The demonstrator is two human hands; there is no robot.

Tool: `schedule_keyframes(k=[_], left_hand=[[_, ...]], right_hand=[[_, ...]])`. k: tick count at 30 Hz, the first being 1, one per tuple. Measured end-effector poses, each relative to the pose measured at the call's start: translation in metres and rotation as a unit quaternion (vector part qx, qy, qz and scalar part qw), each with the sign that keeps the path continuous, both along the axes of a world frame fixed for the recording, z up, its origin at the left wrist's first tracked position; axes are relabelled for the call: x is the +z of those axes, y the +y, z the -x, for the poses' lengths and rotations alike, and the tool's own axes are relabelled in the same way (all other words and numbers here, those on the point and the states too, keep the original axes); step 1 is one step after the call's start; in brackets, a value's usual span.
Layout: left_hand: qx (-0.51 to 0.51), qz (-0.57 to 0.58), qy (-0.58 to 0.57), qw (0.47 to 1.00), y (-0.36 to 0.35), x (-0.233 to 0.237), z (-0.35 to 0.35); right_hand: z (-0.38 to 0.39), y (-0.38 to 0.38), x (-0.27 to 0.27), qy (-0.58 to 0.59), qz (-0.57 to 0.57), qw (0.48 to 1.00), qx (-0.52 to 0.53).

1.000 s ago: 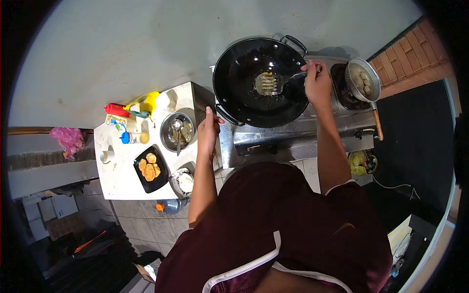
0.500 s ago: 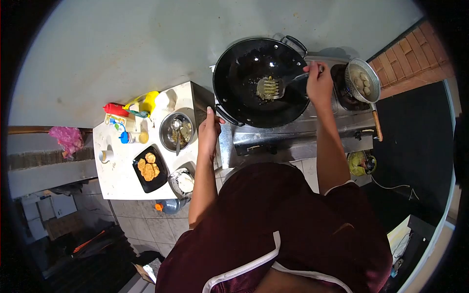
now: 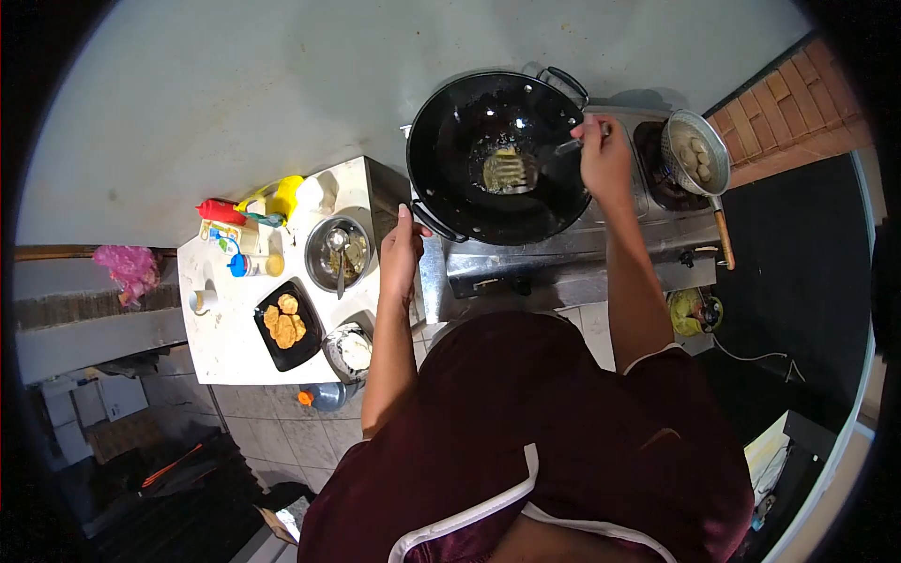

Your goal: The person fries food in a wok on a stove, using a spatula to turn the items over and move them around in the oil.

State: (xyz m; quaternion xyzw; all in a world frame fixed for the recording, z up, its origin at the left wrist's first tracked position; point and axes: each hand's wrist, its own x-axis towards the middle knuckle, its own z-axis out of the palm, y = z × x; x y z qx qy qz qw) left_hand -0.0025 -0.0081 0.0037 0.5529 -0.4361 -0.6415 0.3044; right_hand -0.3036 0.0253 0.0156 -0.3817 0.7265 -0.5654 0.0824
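Note:
A black wok [image 3: 450, 141] sits on the stove, with a little oil and browned bits in its bottom. My left hand [image 3: 402, 255] is closed at the wok's near-left loop handle [image 3: 436, 223], its thumb pointing up. In my right hand [image 3: 605, 164], closed over the wok's right rim, is the handle of a slotted spatula [image 3: 511, 174]. The spatula's metal head lies low in the wok among the browned bits, slightly blurred; its shaft is hard to see against the dark pan.
Left, a white table [image 3: 225, 347] holds a black plate [image 3: 302, 352] of fried pieces, a metal bowl [image 3: 314, 253] with a ladle, a bowl of white powder [image 3: 355, 351] and bottles. Right of the wok, a wooden-handled strainer [image 3: 721, 225] with pale round pieces rests over the other burner.
My right hand has shifted slightly left, and the spatula's head has slid left across the wok's bottom. My left hand stays at the handle.

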Motion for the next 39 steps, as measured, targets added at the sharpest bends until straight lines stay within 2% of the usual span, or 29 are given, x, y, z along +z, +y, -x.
schedule_keyframes(k=[3,5,8,11,14,17,18,21,23,25,28,35,37,39], left_hand=[[0.002,0.001,-0.01,1.0,0.001,0.002,-0.001],[0.0,0.006,-0.017,1.0,0.001,0.002,-0.001],[-0.018,0.01,-0.029,0.999,0.0,0.001,0.001],[-0.014,0.009,-0.033,0.999,0.001,0.001,0.001],[-0.027,0.015,-0.028,0.999,0.0,0.0,-0.001],[-0.028,0.009,-0.036,0.999,-0.001,-0.001,0.0],[-0.029,0.018,-0.031,0.999,-0.002,-0.003,0.0],[-0.031,0.025,-0.025,0.999,-0.001,-0.001,-0.002],[-0.036,0.023,-0.022,0.999,-0.001,0.0,-0.002],[-0.031,0.023,-0.031,0.999,0.0,-0.001,-0.001],[-0.034,0.028,-0.029,0.999,0.0,0.001,-0.002],[-0.042,0.026,-0.036,0.998,-0.003,-0.011,-0.006],[-0.03,0.033,-0.03,0.999,-0.002,-0.009,-0.006],[-0.031,0.028,-0.036,0.998,-0.002,-0.005,-0.007]], right_hand=[[0.007,0.003,0.009,-0.014,-0.033,0.998,-0.05],[0.003,0.001,0.008,-0.04,-0.046,0.997,-0.05],[0.0,-0.003,-0.003,-0.043,-0.001,0.999,0.017],[0.007,0.0,0.003,-0.054,-0.019,0.998,-0.027],[0.007,-0.004,-0.008,-0.07,0.005,0.998,-0.009],[-0.004,-0.005,-0.004,-0.038,-0.012,0.999,0.01],[-0.01,-0.001,0.012,-0.022,-0.03,0.999,-0.001],[-0.001,0.0,0.012,-0.015,-0.023,0.999,-0.039],[0.001,-0.004,0.001,-0.045,-0.023,0.998,-0.036],[-0.001,-0.007,-0.003,-0.062,-0.009,0.998,0.015],[-0.003,0.0,0.011,-0.044,-0.019,0.999,-0.019],[-0.003,-0.006,0.0,-0.048,-0.003,0.999,-0.005],[0.003,0.0,0.013,-0.009,-0.04,0.999,-0.036],[0.005,-0.003,0.006,-0.032,-0.024,0.999,-0.034]])
